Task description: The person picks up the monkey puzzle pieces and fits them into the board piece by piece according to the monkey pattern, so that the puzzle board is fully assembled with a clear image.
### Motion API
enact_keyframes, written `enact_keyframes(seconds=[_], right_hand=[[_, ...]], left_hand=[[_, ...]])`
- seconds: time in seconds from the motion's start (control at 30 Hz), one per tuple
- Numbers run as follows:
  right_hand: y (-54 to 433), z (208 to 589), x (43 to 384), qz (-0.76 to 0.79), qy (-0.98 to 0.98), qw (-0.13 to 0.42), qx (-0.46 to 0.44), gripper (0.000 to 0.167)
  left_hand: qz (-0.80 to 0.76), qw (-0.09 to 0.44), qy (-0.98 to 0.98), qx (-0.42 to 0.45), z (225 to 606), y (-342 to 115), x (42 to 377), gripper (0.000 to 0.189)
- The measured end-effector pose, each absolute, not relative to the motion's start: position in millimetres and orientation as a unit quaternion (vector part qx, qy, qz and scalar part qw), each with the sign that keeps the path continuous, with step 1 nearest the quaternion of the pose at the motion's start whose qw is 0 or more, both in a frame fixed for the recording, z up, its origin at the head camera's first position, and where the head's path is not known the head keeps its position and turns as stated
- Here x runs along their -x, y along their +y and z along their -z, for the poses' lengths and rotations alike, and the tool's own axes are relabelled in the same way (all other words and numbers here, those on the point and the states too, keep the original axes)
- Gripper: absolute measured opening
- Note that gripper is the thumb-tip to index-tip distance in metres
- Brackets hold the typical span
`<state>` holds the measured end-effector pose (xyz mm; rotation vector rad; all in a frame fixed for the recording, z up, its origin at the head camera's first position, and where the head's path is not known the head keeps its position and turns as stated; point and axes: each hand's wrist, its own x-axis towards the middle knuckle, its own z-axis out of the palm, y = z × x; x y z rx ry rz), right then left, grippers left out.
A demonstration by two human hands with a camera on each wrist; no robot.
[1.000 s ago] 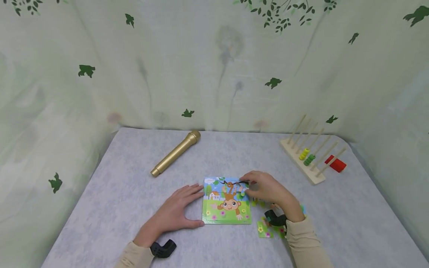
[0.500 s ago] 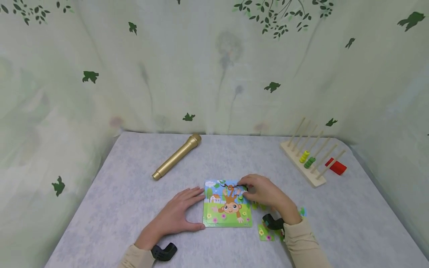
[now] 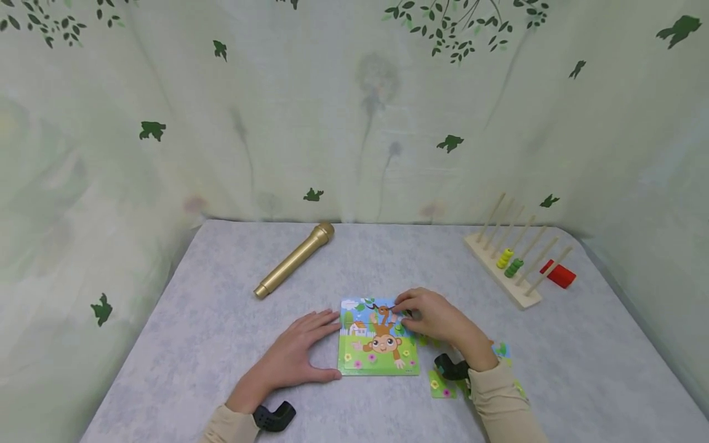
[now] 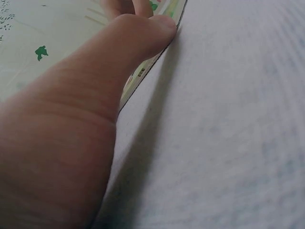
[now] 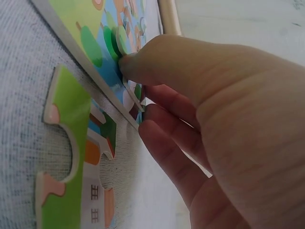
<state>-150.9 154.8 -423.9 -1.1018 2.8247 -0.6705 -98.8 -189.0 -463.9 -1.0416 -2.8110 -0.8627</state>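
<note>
puzzle piece (image 5: 123, 40) in right hand (image 5: 219, 109), thickness clear only from wrist

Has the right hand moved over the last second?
Yes, slightly leftward: in the head view the right hand reaches farther across the stationary monkey jigsaw puzzle.

The head view looks forward and down from above, farthest off, covering the pale grey cloth-covered surface (image 3: 183, 357), the bare left hand (image 3: 296, 351), the bare right hand (image 3: 434, 314) and the light green fabric backdrop (image 3: 310, 111). The left wrist view, low and tilted, looks very closely along the left hand towards the square, monkey-printed puzzle board (image 3: 376, 363). The right wrist view, turned sideways, closely faces the right hand at the board's edge. All 3 views share parts of the board, surface and backdrop.
</note>
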Motion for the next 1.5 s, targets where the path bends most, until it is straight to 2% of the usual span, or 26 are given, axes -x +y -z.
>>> enact_keyframes(seconds=[0.4, 0.6, 0.9, 1.13, 1.5], right_hand=[[151.7, 422.1, 151.5, 0.211, 0.907, 0.016, 0.365, 0.021], [154.7, 420.5, 152.0, 0.206, 0.911, 0.015, 0.356, 0.022], [156.0, 422.8, 148.1, 0.218, 0.908, 0.037, 0.357, 0.023], [166.0, 419.7, 146.9, 0.279, 0.899, 0.088, 0.325, 0.031], [180.7, 412.8, 140.1, 0.317, 0.893, 0.091, 0.306, 0.046]], left_hand=[[0.272, 0.007, -0.908, 0.319, 465.9, -191.3, 97.0, 0.092], [0.272, 0.022, -0.903, 0.33, 464.8, -188.5, 100.0, 0.091], [0.269, 0.024, -0.902, 0.337, 468.7, -189.3, 99.5, 0.09], [0.279, 0.006, -0.902, 0.329, 469.5, -185.4, 98.8, 0.093], [0.269, -0.002, -0.907, 0.324, 463.2, -187.3, 100.1, 0.099]])
